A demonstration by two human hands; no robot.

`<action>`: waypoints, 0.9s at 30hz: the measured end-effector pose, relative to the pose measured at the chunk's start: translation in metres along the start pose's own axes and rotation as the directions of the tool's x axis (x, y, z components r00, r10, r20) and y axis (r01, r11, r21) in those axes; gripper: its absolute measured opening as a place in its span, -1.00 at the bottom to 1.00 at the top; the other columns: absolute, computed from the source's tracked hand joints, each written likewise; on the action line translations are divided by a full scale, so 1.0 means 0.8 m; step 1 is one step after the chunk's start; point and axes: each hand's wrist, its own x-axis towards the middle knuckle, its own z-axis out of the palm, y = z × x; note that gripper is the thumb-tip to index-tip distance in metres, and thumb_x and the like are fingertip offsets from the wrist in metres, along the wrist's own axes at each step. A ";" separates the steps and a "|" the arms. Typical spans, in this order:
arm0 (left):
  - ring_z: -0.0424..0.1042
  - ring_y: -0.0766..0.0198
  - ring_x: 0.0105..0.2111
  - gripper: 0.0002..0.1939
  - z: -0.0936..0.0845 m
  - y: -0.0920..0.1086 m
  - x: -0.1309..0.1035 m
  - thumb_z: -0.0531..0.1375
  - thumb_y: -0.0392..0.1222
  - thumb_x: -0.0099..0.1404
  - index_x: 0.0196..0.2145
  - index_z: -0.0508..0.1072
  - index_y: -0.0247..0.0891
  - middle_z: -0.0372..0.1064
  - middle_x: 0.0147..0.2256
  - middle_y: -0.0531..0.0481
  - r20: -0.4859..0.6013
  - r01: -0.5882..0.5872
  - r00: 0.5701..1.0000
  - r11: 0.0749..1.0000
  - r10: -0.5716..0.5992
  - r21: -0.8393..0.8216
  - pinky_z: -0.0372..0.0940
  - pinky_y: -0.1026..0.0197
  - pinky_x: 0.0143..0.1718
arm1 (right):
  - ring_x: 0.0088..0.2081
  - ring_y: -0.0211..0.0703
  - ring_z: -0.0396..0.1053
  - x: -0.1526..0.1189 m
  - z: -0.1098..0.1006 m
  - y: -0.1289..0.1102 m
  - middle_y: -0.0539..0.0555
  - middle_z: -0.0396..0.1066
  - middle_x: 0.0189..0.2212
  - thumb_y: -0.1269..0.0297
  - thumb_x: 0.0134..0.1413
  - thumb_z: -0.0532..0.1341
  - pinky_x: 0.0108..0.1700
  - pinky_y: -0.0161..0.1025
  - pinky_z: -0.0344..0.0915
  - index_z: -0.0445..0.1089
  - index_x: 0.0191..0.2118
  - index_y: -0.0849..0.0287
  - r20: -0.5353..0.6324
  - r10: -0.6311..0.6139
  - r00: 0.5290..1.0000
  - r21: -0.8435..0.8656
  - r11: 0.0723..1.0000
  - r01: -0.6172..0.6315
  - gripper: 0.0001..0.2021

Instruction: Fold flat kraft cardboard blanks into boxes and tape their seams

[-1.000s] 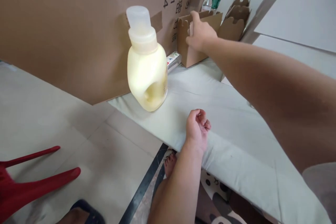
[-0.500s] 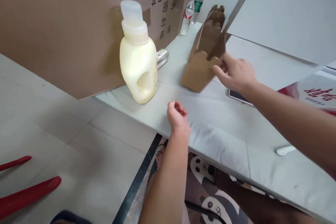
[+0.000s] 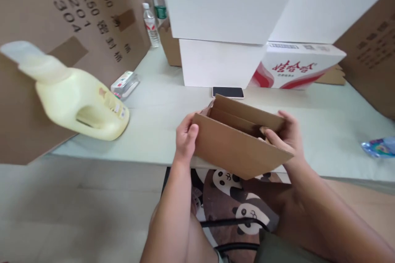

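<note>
A narrow open-topped cardboard box [image 3: 234, 144] is tilted over the front edge of the table. My left hand [image 3: 187, 137] grips its left end, with the thumb on the near side. At the right end, my right hand [image 3: 285, 135] is closed on the box, its fingers partly inside the opening and over the rim. Beyond the box a phone [image 3: 227, 92] lies flat on the table. To the left, a pale yellow detergent bottle [image 3: 83, 104] stands beside a large carton.
The pale cloth-covered table [image 3: 148, 119] holds a small clear pack [image 3: 126, 84], water bottles [image 3: 151, 26], another brown box [image 3: 171, 47], white boxes [image 3: 219, 63], a red-and-white carton [image 3: 296, 68] and a blue packet [image 3: 379, 147]. Large cartons [image 3: 101, 12] stand at both sides.
The view has turned right. A cardboard box has come from the row at the back to the table's front edge, and my left hand, empty before, now grips it too.
</note>
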 end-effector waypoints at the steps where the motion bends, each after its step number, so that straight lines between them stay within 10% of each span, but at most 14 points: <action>1: 0.51 0.05 -0.08 -0.42 0.004 -0.004 0.001 0.18 0.35 0.23 -0.11 0.58 -0.21 0.55 -0.12 -0.15 -0.027 -0.007 1.000 1.000 0.007 0.012 0.37 0.08 -0.04 | -0.18 -0.10 0.44 -0.001 0.003 0.005 0.03 0.37 -0.14 0.17 0.14 0.29 -0.16 -0.11 0.44 0.08 0.22 -0.16 -0.041 0.062 0.997 0.110 0.992 -0.058 -0.43; 4: 0.52 0.03 -0.06 -0.37 0.008 -0.014 0.005 0.17 0.39 0.22 -0.12 0.59 -0.22 0.56 -0.14 -0.14 -0.114 -0.038 0.992 0.998 0.044 0.054 0.37 0.05 0.01 | -0.20 -0.12 0.47 -0.005 0.008 0.005 -0.01 0.39 -0.18 0.23 0.10 0.32 -0.14 -0.11 0.47 -0.08 0.28 -0.19 -0.031 0.217 0.976 0.290 0.936 -0.199 -0.27; 10: 0.48 0.01 0.02 -0.37 0.015 -0.015 0.008 0.12 0.38 0.26 -0.07 0.54 -0.21 0.52 -0.10 -0.13 -0.197 -0.071 0.974 0.974 0.114 0.215 0.30 -0.02 0.13 | -0.30 -0.15 0.43 0.001 0.006 -0.002 0.00 0.40 -0.28 0.31 0.14 0.23 -0.32 -0.19 0.44 0.21 0.09 -0.06 0.015 0.302 0.953 0.339 0.895 -0.289 -0.59; 19: 0.44 0.09 -0.06 -0.66 0.056 0.036 0.000 0.24 0.13 0.14 -0.26 0.37 -0.15 0.42 -0.18 -0.03 -0.220 -0.283 0.897 0.880 0.384 0.382 0.29 -0.02 0.08 | -0.19 -0.15 0.47 -0.010 -0.001 0.002 0.04 0.50 -0.19 0.42 0.21 0.07 -0.17 -0.16 0.45 0.32 -0.05 0.03 -0.045 0.103 0.994 0.248 0.965 -0.088 -0.76; 27: 0.46 0.14 -0.37 -0.70 0.050 0.040 -0.017 0.12 0.10 0.16 -0.43 0.11 -0.13 0.36 -0.47 0.07 -0.253 -0.244 0.899 0.887 0.358 0.391 0.36 -0.02 -0.16 | -0.12 -0.10 0.49 -0.023 0.001 -0.004 0.05 0.52 -0.14 0.44 0.26 0.05 -0.10 -0.12 0.45 0.33 -0.03 0.01 -0.049 0.016 0.999 0.227 0.974 -0.004 -0.75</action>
